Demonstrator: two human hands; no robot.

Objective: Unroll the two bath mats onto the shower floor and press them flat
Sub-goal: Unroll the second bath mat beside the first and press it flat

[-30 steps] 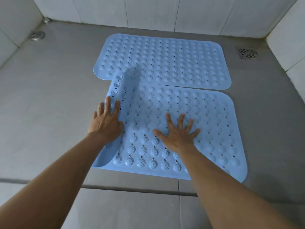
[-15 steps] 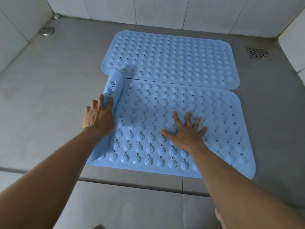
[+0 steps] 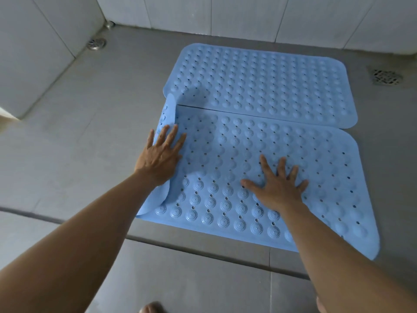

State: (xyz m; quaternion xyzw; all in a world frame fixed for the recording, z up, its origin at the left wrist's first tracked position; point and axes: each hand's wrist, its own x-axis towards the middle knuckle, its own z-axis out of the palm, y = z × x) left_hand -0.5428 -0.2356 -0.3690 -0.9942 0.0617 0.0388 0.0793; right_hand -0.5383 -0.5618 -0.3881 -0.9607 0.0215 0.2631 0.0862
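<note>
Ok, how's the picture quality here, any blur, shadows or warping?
Head view: dim, flat light, no glare; soft shadows beside the left hand and right hand on the near mat; wide-angle bending at the edges; forearms slightly soft, mats sharp.

A tiled shower stall: grey floor, pale wall tiles up top, round drain upper left, square drain upper right.
</note>
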